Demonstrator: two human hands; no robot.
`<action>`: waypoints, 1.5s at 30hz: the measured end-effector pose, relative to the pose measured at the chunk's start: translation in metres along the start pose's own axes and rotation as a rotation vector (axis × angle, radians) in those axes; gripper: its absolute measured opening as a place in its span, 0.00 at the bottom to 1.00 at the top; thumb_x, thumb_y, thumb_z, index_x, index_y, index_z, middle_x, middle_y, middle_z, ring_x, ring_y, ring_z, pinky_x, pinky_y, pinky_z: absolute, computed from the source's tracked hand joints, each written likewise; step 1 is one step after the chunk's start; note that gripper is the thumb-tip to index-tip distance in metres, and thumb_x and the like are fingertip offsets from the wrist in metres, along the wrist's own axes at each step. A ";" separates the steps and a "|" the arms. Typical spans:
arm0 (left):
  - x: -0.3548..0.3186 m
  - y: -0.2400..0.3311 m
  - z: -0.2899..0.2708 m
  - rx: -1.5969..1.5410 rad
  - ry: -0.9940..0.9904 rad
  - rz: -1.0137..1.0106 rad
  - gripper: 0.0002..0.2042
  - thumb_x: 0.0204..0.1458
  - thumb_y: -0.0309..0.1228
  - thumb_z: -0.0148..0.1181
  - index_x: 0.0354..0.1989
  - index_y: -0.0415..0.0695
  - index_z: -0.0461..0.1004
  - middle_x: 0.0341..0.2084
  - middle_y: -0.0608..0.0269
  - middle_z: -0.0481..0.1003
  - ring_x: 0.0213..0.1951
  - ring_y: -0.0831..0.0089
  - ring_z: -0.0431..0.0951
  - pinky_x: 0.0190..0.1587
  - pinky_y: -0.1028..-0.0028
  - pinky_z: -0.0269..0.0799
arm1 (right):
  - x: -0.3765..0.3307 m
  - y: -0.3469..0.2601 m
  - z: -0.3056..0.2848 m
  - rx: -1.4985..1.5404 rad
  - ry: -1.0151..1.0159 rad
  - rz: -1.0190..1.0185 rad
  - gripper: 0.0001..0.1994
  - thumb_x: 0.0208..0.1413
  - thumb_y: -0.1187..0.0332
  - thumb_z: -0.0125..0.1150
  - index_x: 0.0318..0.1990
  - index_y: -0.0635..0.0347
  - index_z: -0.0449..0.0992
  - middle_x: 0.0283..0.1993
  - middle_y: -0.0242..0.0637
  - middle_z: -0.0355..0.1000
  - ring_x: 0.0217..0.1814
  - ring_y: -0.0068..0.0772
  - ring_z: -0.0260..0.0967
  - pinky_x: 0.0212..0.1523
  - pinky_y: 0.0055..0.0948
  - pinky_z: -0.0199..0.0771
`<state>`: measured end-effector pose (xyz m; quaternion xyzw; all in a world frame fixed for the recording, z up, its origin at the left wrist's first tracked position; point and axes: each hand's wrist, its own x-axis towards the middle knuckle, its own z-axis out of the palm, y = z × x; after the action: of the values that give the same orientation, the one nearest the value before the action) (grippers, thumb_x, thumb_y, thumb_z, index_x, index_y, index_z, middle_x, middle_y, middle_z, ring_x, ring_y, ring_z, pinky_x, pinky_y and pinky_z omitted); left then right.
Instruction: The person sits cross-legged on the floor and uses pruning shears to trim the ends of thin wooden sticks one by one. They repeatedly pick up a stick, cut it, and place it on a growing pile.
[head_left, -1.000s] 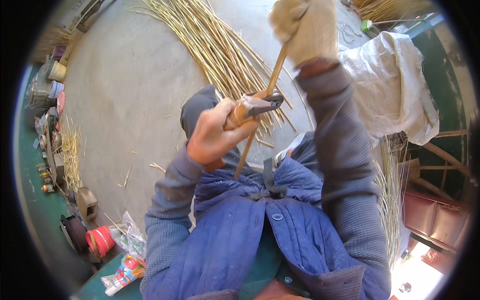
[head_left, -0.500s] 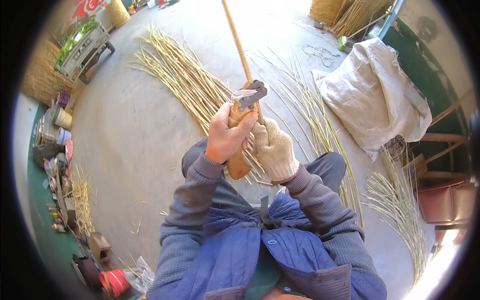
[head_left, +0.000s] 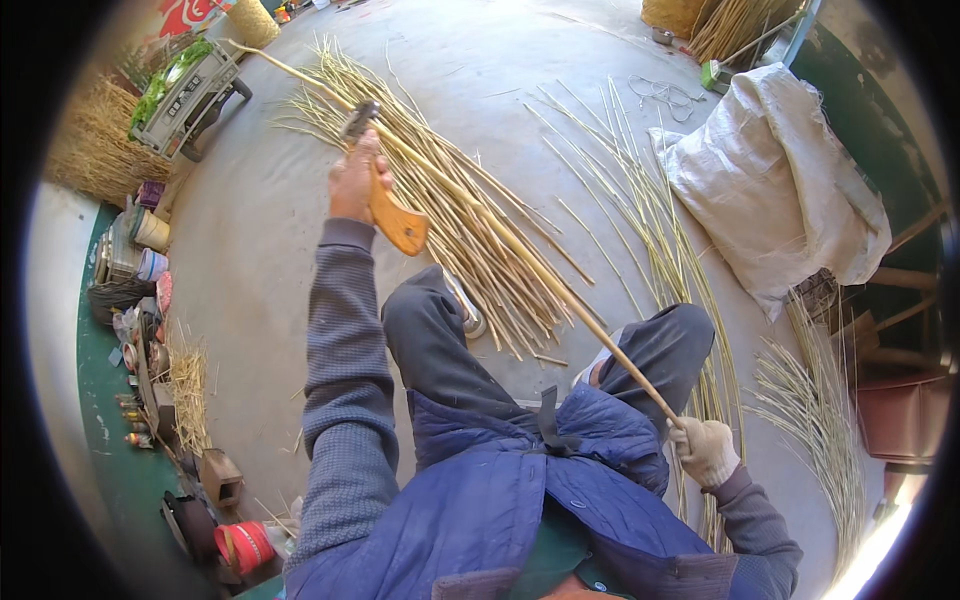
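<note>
My bare left hand point(head_left: 353, 185) is stretched far forward, closed around a tool point(head_left: 402, 222) with a curved wooden handle and a dark metal head. That head sits against a long, thin peeled-looking stick point(head_left: 630, 366), though how it grips the stick is too blurred to tell. My right hand point(head_left: 704, 450), in a knitted cream glove, grasps the near end of the stick beside my right knee. The stick slants from there up to the far left, over a bundle of straight stalks point(head_left: 500, 285) on the floor.
Thinner greenish stalks point(head_left: 650, 225) lie right of the bundle, with more stalks point(head_left: 815, 420) farther right. A white woven sack point(head_left: 770, 185) rests by the right wall. Pots, a wooden box point(head_left: 220, 477) and a red spool point(head_left: 243, 546) line the left. A small cart point(head_left: 190, 98) stands far left.
My hands, close together before, are now far apart: the left went forward and left with the tool, the right back toward my right knee. The stick swung from upright to a slant.
</note>
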<state>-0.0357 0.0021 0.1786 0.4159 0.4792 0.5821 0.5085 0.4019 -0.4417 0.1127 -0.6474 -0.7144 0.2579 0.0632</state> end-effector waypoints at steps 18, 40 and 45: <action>0.004 -0.072 -0.019 0.003 0.090 -0.166 0.13 0.64 0.43 0.68 0.39 0.47 0.77 0.21 0.71 0.71 0.19 0.81 0.71 0.20 0.79 0.69 | 0.051 -0.009 0.016 -0.169 0.215 -0.260 0.04 0.65 0.63 0.59 0.41 0.47 0.78 0.28 0.34 0.69 0.20 0.37 0.72 0.23 0.39 0.68; 0.015 -0.134 -0.032 0.081 0.124 -0.235 0.16 0.63 0.43 0.69 0.36 0.42 0.78 0.23 0.67 0.75 0.21 0.78 0.75 0.22 0.78 0.73 | 0.019 0.012 0.039 -0.135 0.082 -0.184 0.04 0.65 0.64 0.59 0.40 0.51 0.77 0.21 0.36 0.66 0.18 0.41 0.71 0.19 0.41 0.67; 0.021 -0.122 -0.029 0.023 0.121 -0.243 0.14 0.62 0.40 0.69 0.36 0.42 0.78 0.22 0.66 0.72 0.21 0.77 0.73 0.21 0.77 0.72 | -0.054 0.022 0.028 0.000 0.008 0.112 0.07 0.67 0.62 0.60 0.42 0.53 0.80 0.22 0.43 0.74 0.24 0.51 0.77 0.28 0.51 0.75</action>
<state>-0.0432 0.0214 0.0528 0.3248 0.5625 0.5345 0.5407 0.4182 -0.5010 0.0923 -0.6875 -0.6767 0.2585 0.0513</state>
